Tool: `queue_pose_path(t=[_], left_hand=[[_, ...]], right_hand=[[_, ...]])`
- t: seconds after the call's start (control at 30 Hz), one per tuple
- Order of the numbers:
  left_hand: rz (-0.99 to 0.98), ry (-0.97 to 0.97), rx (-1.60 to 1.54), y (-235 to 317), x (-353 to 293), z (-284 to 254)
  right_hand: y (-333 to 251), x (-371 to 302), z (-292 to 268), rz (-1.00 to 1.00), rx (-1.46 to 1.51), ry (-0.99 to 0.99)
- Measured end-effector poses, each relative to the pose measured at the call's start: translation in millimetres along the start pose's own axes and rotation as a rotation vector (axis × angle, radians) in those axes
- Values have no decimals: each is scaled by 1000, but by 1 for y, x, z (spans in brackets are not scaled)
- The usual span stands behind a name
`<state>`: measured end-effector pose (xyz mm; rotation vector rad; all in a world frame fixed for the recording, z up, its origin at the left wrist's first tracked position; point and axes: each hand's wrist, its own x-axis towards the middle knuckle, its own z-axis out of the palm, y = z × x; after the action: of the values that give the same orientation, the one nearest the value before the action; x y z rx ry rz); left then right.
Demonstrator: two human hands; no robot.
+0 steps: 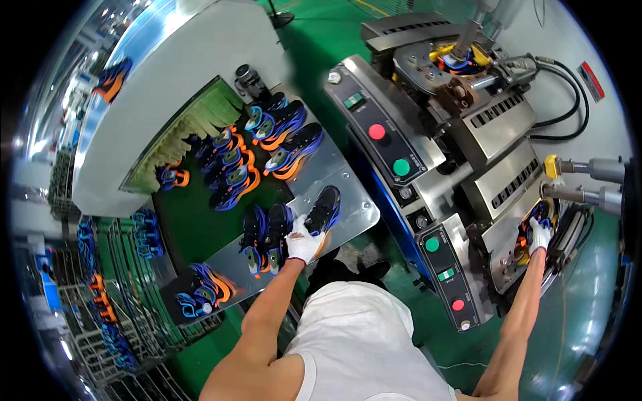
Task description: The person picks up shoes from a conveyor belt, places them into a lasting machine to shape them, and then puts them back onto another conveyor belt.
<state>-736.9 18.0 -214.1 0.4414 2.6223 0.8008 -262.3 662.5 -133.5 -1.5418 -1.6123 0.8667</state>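
Observation:
My left hand (304, 243), in a white glove, grips the heel end of a black and blue sports shoe (326, 210) with an orange sole on the metal table. Two similar dark shoes (277, 230) lie just left of that hand, side by side. Far to the right, my right hand (540, 236), also gloved, is closed on a blue and orange shoe (543, 212) set in the near station of a steel press machine (509, 230). The glove covers part of this shoe, and its fingertips are hard to make out.
Several shoes (235, 175) lie on a green conveyor belt (179, 224) coming from a curtained opening; more (294, 144) rest on the metal table (351, 200). A black bottle (251, 81) stands behind. Button panels (447, 274) front the press. Wire racks (134, 301) hold shoes at left.

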Motion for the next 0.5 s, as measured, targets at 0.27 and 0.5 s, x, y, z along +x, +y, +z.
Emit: queue_pose_path(t=[0.27, 0.5], left_hand=[[-22, -90, -2, -17, -3, -27], [252, -96, -52, -37, 23, -18]], right_hand=[[-196, -372, 159, -507, -287, -149], [-136, -424, 213, -468, -813, -417]])
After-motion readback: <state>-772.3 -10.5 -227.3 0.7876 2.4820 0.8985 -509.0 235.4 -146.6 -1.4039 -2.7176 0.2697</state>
